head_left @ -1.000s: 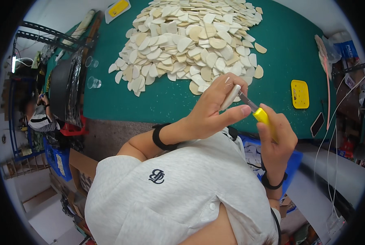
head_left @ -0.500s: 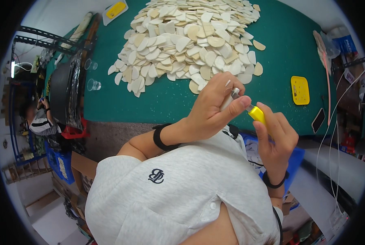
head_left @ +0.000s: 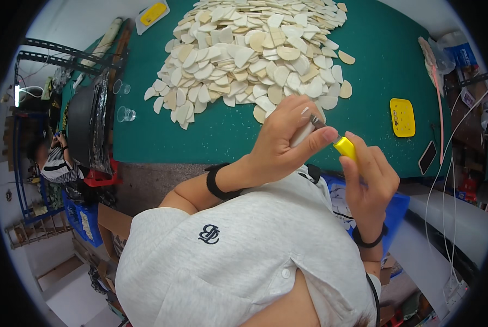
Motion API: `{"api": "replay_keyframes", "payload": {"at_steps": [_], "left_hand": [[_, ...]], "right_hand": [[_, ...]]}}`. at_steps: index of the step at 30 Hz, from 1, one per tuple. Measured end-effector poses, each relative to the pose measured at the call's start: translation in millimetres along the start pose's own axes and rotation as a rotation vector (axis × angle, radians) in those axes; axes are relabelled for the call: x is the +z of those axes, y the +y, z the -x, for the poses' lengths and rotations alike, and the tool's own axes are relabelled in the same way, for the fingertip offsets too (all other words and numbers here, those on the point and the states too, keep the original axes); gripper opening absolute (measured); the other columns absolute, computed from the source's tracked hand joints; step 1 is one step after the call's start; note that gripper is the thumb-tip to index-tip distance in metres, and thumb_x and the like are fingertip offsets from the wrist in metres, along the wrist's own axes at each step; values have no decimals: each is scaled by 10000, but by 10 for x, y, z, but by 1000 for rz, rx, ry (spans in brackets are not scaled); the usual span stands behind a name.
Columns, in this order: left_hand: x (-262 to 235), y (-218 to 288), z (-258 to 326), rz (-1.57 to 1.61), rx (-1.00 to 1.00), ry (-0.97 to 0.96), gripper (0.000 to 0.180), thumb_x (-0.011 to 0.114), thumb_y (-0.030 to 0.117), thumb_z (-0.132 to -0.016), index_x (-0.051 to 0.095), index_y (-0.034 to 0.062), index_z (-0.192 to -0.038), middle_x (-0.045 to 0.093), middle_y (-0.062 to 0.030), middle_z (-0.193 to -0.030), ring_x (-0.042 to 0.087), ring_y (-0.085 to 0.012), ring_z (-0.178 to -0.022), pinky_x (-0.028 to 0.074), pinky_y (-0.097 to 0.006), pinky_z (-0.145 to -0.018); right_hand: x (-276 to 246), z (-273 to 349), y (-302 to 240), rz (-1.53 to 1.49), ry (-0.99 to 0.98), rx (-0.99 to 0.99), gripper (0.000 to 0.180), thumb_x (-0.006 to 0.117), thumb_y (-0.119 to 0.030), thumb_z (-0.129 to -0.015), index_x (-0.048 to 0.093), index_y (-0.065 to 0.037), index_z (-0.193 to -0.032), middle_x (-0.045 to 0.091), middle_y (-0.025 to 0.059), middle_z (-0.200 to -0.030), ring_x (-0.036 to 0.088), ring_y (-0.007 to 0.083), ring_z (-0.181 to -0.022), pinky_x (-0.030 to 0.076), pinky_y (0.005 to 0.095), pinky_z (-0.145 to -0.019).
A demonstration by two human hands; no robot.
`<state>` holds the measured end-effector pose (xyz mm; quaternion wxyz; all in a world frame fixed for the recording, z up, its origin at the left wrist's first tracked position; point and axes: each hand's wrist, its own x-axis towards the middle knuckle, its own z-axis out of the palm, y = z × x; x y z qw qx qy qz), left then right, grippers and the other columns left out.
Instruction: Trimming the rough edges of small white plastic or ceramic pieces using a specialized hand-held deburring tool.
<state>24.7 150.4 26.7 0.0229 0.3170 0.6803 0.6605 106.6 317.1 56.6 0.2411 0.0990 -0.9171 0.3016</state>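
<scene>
My left hand (head_left: pixel 287 136) is closed around a small white piece (head_left: pixel 303 134), mostly hidden by the fingers. My right hand (head_left: pixel 372 177) grips the yellow handle of a utility knife (head_left: pixel 345 147). Its metal blade reaches up and left past my left thumb to the white piece; whether the edge touches it I cannot tell. Beyond my hands a large pile of flat, cream and white half-round pieces (head_left: pixel 244 60) covers the middle of the green table (head_left: pixel 173 141).
A yellow tray (head_left: pixel 402 117) and a phone (head_left: pixel 427 158) lie at the right, near hanging cables. Two clear cups (head_left: pixel 126 114) stand at the left edge. Another yellow dish (head_left: pixel 154 13) is far left. A person (head_left: pixel 61 163) sits at the left. A blue crate (head_left: pixel 394 210) is below the table edge.
The knife blade has shifted slightly against the piece in my left hand, and my right hand has moved a little. The white tip by my left fingers no longer shows.
</scene>
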Motion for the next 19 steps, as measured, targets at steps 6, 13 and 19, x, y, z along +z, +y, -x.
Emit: {"api": "replay_keyframes", "payload": {"at_steps": [6, 13, 19], "left_hand": [[-8, -18, 6, 25, 7, -3, 272, 613, 275, -873, 512, 25, -838, 470, -76, -783, 414, -215, -743, 341, -311, -690], [22, -25, 11, 29, -28, 18, 275, 579, 285, -893, 525, 27, -816, 472, -73, -781, 420, -223, -749, 338, -316, -695], [34, -19, 28, 44, -60, 32, 299, 580, 310, -898, 530, 29, -811, 477, -75, -775, 423, -219, -751, 339, -324, -699]], "right_hand": [[-22, -2, 12, -52, -40, -16, 305, 713, -163, -793, 662, -7, -1049, 544, 61, -652, 505, 183, -508, 388, 282, -459], [-29, 5, 10, -20, -46, -17, 307, 717, -162, -784, 667, -14, -1048, 543, 57, -654, 506, 183, -511, 388, 285, -459], [-42, 8, 12, 17, -58, -29, 310, 718, -160, -783, 670, -23, -1057, 548, 56, -660, 508, 183, -512, 388, 287, -460]]}}
